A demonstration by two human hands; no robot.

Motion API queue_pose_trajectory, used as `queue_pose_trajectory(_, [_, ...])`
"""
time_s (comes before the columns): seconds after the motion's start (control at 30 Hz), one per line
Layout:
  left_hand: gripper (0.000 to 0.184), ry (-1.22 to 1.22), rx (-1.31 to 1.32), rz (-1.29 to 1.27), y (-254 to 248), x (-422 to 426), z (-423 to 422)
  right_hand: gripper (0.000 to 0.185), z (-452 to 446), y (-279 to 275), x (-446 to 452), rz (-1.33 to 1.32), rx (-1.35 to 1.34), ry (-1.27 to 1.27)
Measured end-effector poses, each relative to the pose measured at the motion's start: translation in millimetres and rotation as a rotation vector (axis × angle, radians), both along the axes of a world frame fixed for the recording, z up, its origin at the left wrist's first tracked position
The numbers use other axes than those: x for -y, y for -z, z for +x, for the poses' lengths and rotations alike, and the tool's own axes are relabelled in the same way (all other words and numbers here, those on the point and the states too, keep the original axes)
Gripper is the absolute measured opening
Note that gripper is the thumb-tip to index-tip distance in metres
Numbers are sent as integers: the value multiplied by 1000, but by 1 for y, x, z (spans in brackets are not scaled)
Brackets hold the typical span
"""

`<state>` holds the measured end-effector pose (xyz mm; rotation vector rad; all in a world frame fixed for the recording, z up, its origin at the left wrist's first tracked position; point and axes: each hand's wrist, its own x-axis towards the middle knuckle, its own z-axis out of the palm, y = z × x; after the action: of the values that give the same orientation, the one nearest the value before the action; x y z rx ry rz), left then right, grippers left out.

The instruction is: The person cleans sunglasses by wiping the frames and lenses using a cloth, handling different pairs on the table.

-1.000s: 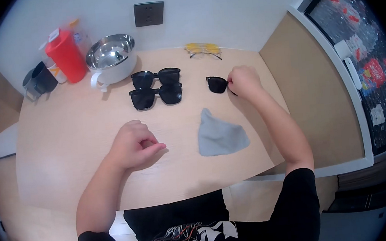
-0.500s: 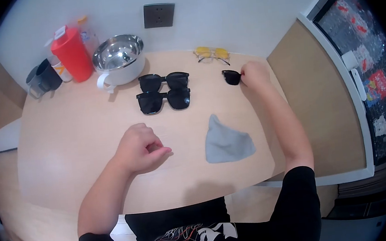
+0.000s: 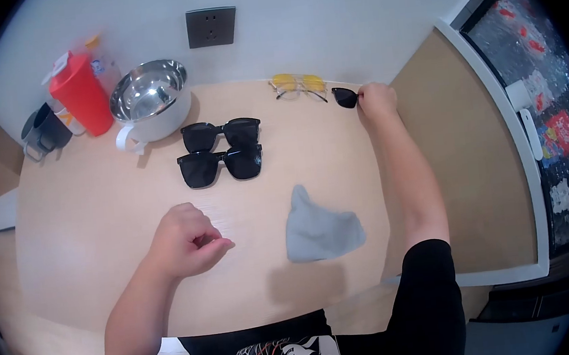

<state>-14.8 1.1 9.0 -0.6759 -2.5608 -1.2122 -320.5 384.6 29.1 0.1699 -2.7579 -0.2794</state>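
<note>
Two black short sleeves [image 3: 425, 280] bordered our near view of the pale wood-grained tabletop [image 3: 99, 227]. Our left hand [image 3: 192, 240] came nearest, its fingers curled inward and the thumb lying close to the index finger; we saw nothing in its grasp. To its right lay a soft grey cloth [image 3: 323, 233], creased, with one corner drawn into a blunt peak pointing away from us.

Beyond that hand we had a pair of black sunglasses with broad, squarish lenses [image 3: 241, 163], a pale fleck of glare on the right lens. Just behind it sat a second, similar black pair with glossy dark lenses [image 3: 240, 133], the two set one behind the other.

Farther off, at the table's right side, our right hand [image 3: 378, 99] pinched a black-rimmed pair of dark sunglasses [image 3: 345, 98] by one side, the fingers closed on it. One lens showed, nearly opaque and rounded below; our hand hid much of the rest, and we could not tell whether it touched the table. Just left of it, near the wall, were thin-rimmed glasses with yellow lenses [image 3: 310, 82].

Across to the left we saw a round white bowl with a shiny steel lining [image 3: 168, 120], then a tall red plastic bottle with a white lid [image 3: 81, 94].
</note>
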Motion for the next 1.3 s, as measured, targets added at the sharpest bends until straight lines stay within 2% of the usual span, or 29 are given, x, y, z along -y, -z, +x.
queue_pose_trajectory(0.33, [20, 64, -72, 39, 5, -3, -9, 19, -38, 3, 14, -2, 2, 43])
queue_pose_trajectory(0.63, [24, 69, -61, 55, 5, -2, -10, 21, -52, 19, 4, -116, -60, -14])
queue_pose_trajectory(0.73, [24, 68, -92, 67, 6, -3, -9, 20, -42, 19, 14, -344, -208, -51])
queue_pose_trajectory(0.83, [24, 63, -123, 54, 7, -3, -8, 17, 14, -1, 66, -681, -235, -390])
queue_pose_trajectory(0.9, [24, 77, -124, 42, 8, -1, -8, 14, 64, -10, 107, -626, -189, -727])
queue_pose_trajectory(0.97, [21, 82, -106, 45, 9, 1, -5, 14, 115, -24, 137, -454, -65, -1002])
queue_pose_trajectory(1.07, [20, 74, -127, 24, 8, 1, -2, 25, 150, -18, 167, -432, 91, -1036])
queue_pose_trajectory(1.17, [20, 25, -143, 25, 4, 2, 3, 41, 171, -9, 187, -298, 55, -950])
queue_pose_trajectory(1.2, [20, 9, -145, 26, 3, 4, 4, 52, 176, -4, 190, -255, 175, -889])
queue_pose_trajectory(1.3, [26, -80, -155, 23, 3, 8, 6, 49, 190, 6, 194, -284, 154, -887])
